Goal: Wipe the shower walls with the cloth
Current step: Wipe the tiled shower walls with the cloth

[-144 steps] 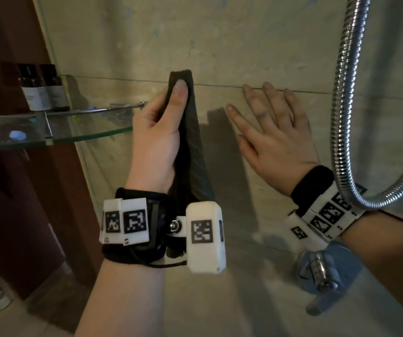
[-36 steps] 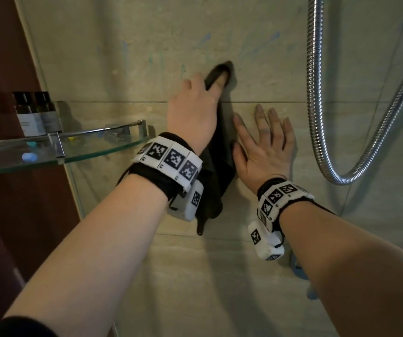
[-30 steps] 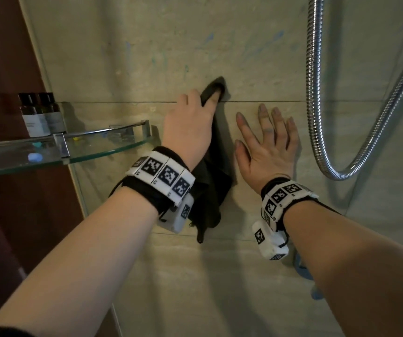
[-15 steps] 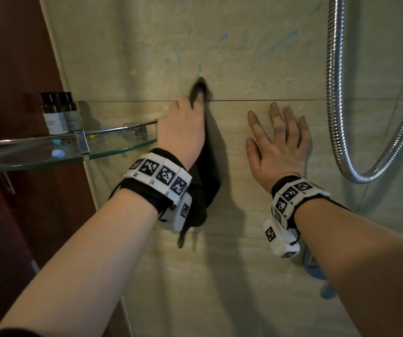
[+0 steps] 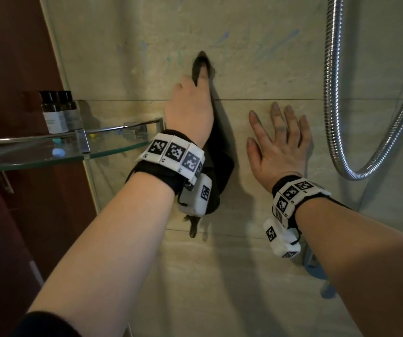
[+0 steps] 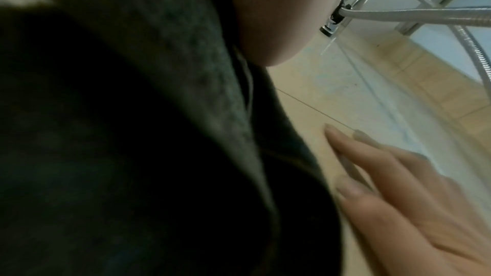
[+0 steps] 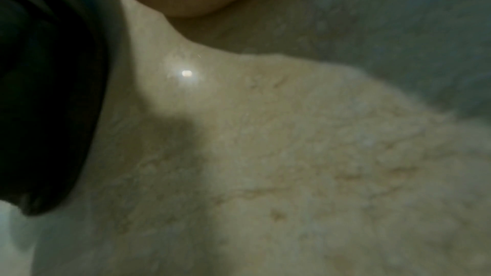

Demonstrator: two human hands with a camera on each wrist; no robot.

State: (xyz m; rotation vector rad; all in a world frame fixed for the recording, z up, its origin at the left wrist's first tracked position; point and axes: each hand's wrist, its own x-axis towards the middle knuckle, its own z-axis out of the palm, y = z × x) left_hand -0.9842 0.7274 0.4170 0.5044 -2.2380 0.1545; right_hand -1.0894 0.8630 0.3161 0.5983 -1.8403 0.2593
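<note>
A dark cloth hangs flat against the beige tiled shower wall. My left hand grips it and presses its top end to the wall just above a tile joint, one finger stretched along it. In the left wrist view the cloth fills the left side. My right hand lies flat on the wall to the right of the cloth, fingers spread and holding nothing; its fingers show there too. The right wrist view shows blurred wall and the cloth's edge.
A glass corner shelf with small dark bottles juts out at the left, close to my left wrist. A chrome shower hose loops down at the right. A tap fitting sits below my right wrist. Faint blue smears mark the upper wall.
My left hand has slid the cloth down, to the left and up again on the wall. The right hand has stayed flat on the tile.
</note>
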